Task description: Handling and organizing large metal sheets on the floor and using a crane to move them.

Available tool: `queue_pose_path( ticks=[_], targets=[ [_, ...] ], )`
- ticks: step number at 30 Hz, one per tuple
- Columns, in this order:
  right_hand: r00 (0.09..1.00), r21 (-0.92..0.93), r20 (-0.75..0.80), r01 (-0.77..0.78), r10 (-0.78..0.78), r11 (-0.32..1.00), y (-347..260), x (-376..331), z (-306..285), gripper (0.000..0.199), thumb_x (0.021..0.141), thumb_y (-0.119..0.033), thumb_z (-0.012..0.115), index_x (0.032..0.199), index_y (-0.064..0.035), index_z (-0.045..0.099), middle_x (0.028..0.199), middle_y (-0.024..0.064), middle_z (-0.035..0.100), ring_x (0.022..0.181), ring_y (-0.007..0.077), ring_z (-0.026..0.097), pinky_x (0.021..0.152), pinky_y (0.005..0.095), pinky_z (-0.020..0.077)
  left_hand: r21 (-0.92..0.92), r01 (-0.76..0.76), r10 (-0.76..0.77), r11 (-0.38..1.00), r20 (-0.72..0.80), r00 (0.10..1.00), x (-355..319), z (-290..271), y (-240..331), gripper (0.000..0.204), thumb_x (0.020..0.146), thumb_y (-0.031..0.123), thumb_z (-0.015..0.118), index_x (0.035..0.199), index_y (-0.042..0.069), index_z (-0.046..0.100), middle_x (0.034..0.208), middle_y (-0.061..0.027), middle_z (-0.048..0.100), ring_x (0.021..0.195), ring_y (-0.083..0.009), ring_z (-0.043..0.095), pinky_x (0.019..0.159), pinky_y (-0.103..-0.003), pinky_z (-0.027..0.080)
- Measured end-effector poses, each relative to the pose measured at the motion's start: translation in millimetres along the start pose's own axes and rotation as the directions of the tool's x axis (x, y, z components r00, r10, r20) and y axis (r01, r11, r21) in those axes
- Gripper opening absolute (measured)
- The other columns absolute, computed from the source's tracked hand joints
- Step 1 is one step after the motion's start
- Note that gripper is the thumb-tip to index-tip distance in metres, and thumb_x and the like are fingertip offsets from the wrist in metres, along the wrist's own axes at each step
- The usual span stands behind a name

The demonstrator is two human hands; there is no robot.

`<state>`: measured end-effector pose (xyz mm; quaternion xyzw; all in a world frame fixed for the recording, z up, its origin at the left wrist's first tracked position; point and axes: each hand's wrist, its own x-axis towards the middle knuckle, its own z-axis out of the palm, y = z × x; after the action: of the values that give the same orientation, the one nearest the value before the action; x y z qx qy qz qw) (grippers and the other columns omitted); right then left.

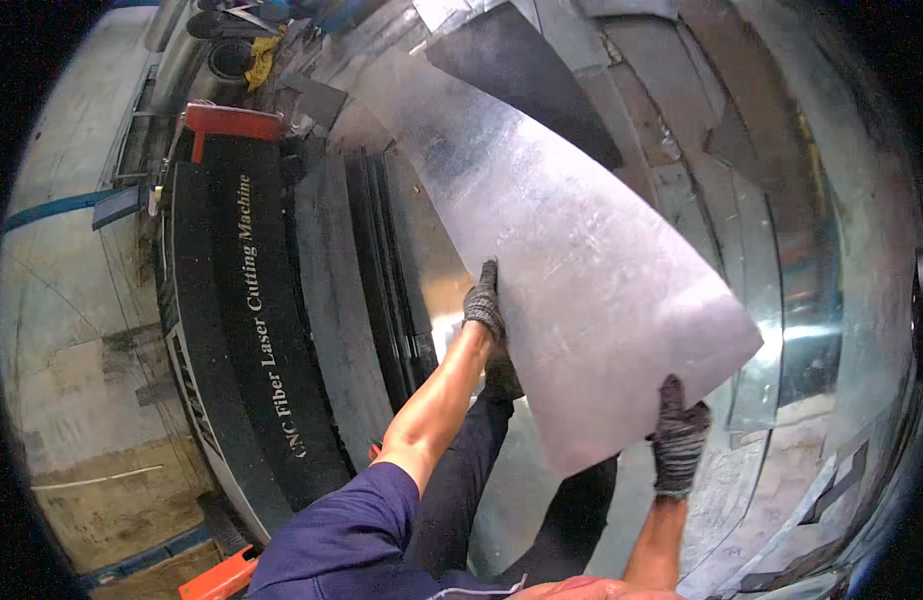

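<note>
A large, flat sheet of grey metal (571,240) reaches from in front of my legs up toward the far side, tilted across the view. My left hand (484,303), in a dark grey knit glove, grips its left edge, with the thumb side lying over the top face. At the near right corner my right hand (676,435), gloved alike, is closed on the near edge with a finger on top. The fingers under the sheet are hidden on both hands. Beyond the sheet lies a darker metal offcut (531,75), partly behind it.
A long black machine side with white lettering (246,330) and a red end (231,122) runs along the left. Other metal sheets (701,200) lie stacked at the right. An orange object (219,574) sits at the lower left. A yellow item (263,62) lies at the far left.
</note>
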<state>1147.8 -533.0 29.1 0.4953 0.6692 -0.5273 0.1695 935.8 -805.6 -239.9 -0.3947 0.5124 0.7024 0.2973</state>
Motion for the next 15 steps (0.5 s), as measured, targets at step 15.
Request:
queue_pose_path(
  ticks=[15],
  targets=[
    [0.529,-0.428,-0.757,0.042,-0.383,0.903,-37,-404,-393,0.057,0.082,-0.048,0.064,0.102,0.005,0.061,0.088,0.0234,0.063,0.075,0.0273,0.057,0.069,0.0381,0.048,0.05,-0.305,0.203,0.951,0.644,0.738,-510,263,-151,0.077,0.083,0.062,0.059,0.135,0.008,0.045,0.13,-0.014,0.054,0.115,-0.0269,0.053,0.099,-0.038,0.044]
  ],
)
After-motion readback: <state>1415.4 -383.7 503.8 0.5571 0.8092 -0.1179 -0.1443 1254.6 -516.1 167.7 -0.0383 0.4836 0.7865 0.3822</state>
